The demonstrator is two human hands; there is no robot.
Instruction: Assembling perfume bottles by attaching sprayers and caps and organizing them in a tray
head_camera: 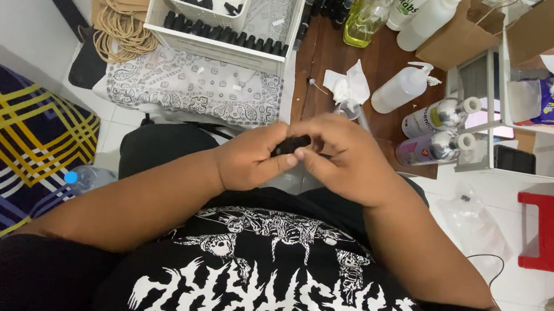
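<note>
Both hands meet at chest height over the lap, forearms angled inward, wrists bent. Left hand [249, 163] pinches a small black cylindrical object [290, 144] (a cap or tiny bottle, too small to tell) between thumb and fingers; right hand [345, 157] curls over its other end, fingertips grasping it too. The object sits between the two hands, mostly hidden.

Just beyond the hands, a crumpled white tissue [347, 86] lies on the dark wooden bench [322, 50]. A white plastic squeeze bottle [402, 88] lies on its side near it. Farther back, a white plastic tray [223, 50] holds rows of small black caps [221, 33]. A paisley-patterned white cloth [195, 88] spreads below the tray. At right, a white wire shelf [491, 140] holds two silver-capped bottles [438, 128].
</note>
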